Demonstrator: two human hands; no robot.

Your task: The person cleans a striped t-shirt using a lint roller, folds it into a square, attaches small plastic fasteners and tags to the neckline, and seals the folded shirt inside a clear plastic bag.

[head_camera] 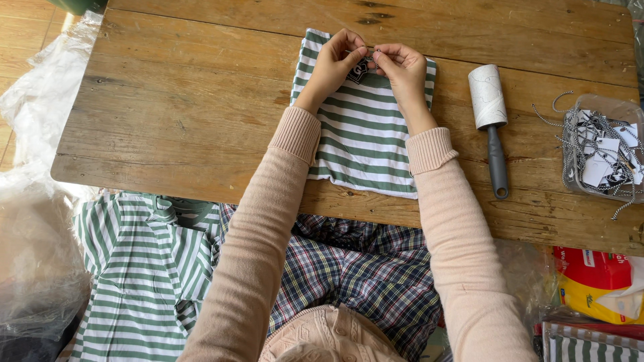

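On the wooden table [168, 121], I am pinching a small tag [359, 69].

My left hand [333, 64] and right hand [401, 67] are closing fingertips on it, above the folded striped shirt [362, 141], whose long axis is running away from me.

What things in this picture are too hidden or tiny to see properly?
Head view only:
- The small dark tag on the folded striped shirt: fingers of the left hand and right hand cover most of it.
- The tags in the clear box: too small and tangled in chains.
- The red and yellow packet: cut off by the right edge.
- The striped pile beside the lap: cut off at the bottom edge.
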